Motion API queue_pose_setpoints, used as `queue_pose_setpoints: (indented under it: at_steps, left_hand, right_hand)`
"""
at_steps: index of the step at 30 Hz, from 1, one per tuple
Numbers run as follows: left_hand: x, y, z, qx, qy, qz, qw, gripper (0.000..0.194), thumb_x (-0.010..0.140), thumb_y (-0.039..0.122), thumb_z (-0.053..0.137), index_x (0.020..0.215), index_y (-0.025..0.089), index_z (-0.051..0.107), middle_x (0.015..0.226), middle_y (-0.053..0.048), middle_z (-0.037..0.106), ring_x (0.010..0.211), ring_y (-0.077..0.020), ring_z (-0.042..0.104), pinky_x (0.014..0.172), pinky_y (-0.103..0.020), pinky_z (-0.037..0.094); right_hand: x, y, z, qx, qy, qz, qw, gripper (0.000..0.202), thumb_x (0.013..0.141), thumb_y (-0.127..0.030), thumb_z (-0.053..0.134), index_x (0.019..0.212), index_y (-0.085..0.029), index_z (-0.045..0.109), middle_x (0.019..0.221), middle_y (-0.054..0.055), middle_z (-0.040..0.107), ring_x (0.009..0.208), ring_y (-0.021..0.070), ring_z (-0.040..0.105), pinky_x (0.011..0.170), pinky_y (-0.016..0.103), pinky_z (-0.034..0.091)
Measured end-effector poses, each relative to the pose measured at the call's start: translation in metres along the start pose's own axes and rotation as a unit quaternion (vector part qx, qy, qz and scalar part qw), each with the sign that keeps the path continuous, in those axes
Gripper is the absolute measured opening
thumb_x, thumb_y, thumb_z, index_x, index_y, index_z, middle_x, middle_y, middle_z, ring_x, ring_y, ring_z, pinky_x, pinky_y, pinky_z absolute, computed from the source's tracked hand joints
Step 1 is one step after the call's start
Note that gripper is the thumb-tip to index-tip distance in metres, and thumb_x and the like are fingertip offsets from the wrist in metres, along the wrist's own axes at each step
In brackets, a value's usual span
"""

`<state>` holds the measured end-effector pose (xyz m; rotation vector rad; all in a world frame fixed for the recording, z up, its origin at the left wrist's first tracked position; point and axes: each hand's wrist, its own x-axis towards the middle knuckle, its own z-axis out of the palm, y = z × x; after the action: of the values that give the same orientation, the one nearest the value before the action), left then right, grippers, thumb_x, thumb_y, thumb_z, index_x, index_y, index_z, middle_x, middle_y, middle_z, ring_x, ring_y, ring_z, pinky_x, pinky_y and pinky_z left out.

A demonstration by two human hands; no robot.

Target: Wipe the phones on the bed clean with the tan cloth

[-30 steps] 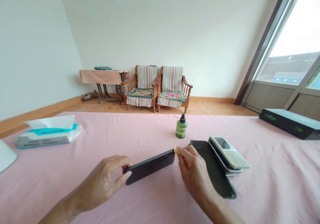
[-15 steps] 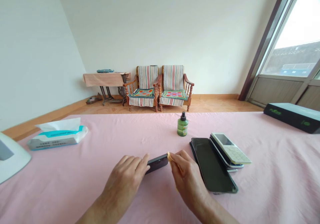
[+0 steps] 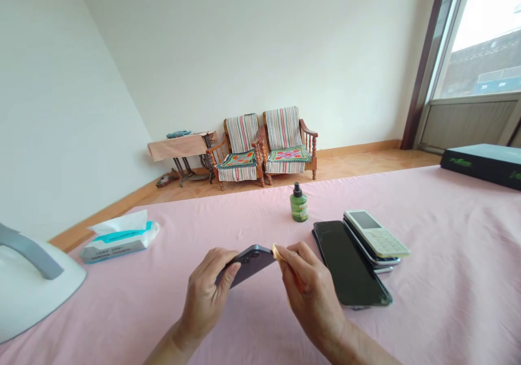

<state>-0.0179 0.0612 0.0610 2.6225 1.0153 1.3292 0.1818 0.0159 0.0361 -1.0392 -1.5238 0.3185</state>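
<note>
A dark smartphone [image 3: 249,265] is tilted above the pink cloth, its camera lenses showing on the back. My left hand [image 3: 208,289] grips one end, thumb on the back face. In my right hand [image 3: 311,294] a small yellowish cloth [image 3: 277,252] is pinched, pressed against the phone's far right corner. Most of that cloth is hidden by my fingers. Just right of my right hand lies a large black phone [image 3: 350,264]. Beside it is a stack of phones with a white keypad phone [image 3: 376,232] on top.
A green spray bottle [image 3: 299,205] stands beyond my hands. A tissue pack [image 3: 120,240] and a white appliance with a grey handle [image 3: 35,283] are on the left. At the far right sits a black box [image 3: 480,167]. Two wooden armchairs [image 3: 287,142] stand past the pink-covered surface [image 3: 228,221].
My left hand has turned the phone, so more of its back and lenses show. The right hand stays at the corner with the cloth. The camera view has tilted.
</note>
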Motion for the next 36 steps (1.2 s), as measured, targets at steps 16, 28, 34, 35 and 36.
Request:
queue_pose_setpoints:
  at_steps: [16,28,34,35,36]
  left_hand:
    - [-0.005,0.022,0.036,-0.156,0.077,-0.035,0.984,0.015,0.092,0.014,0.046,0.101,0.020,0.056,0.089,-0.003,0.058,0.083,-0.0153,0.058,0.072,-0.022,0.049]
    - [-0.018,0.031,0.007,0.002,0.050,0.141,0.989,0.031,0.084,0.006,0.059,0.115,0.013,0.058,0.086,-0.010,0.066,0.076,-0.0185,0.064,0.072,-0.029,0.056]
    - [-0.016,0.031,-0.001,0.038,0.067,0.167,0.983,0.049,0.079,-0.001,0.063,0.124,0.013,0.052,0.088,-0.010,0.068,0.082,-0.0190,0.066,0.073,-0.027,0.056]
    - [-0.015,0.031,-0.001,0.031,0.082,0.147,0.985,0.045,0.080,-0.001,0.062,0.121,0.013,0.054,0.086,-0.009,0.068,0.079,-0.0181,0.065,0.072,-0.026,0.056]
    - [-0.013,0.032,0.000,0.022,0.098,0.124,0.987,0.040,0.080,-0.001,0.062,0.117,0.014,0.056,0.083,-0.008,0.067,0.076,-0.0170,0.065,0.069,-0.025,0.055]
  right_hand:
    - [0.007,-0.002,-0.006,0.025,0.129,-0.060,0.990,0.032,0.091,-0.009,0.047,0.118,-0.021,0.059,0.093,0.006,0.052,0.081,0.0134,0.057,0.066,0.023,0.048]
    - [-0.004,-0.002,0.004,0.026,0.069,-0.093,0.993,0.036,0.089,-0.006,0.047,0.120,-0.021,0.057,0.093,0.006,0.054,0.080,0.0136,0.060,0.066,0.022,0.053]
    - [-0.005,-0.004,0.007,0.032,0.054,-0.106,0.992,0.040,0.089,-0.005,0.046,0.123,-0.024,0.056,0.094,0.007,0.055,0.080,0.0145,0.060,0.064,0.022,0.052]
    - [-0.005,-0.005,0.007,0.032,0.055,-0.108,0.992,0.041,0.089,-0.005,0.045,0.123,-0.025,0.056,0.093,0.007,0.054,0.079,0.0142,0.060,0.063,0.022,0.052]
    - [-0.006,-0.006,0.008,0.031,0.055,-0.111,0.992,0.042,0.089,-0.005,0.045,0.124,-0.026,0.056,0.092,0.006,0.054,0.077,0.0136,0.059,0.061,0.021,0.051]
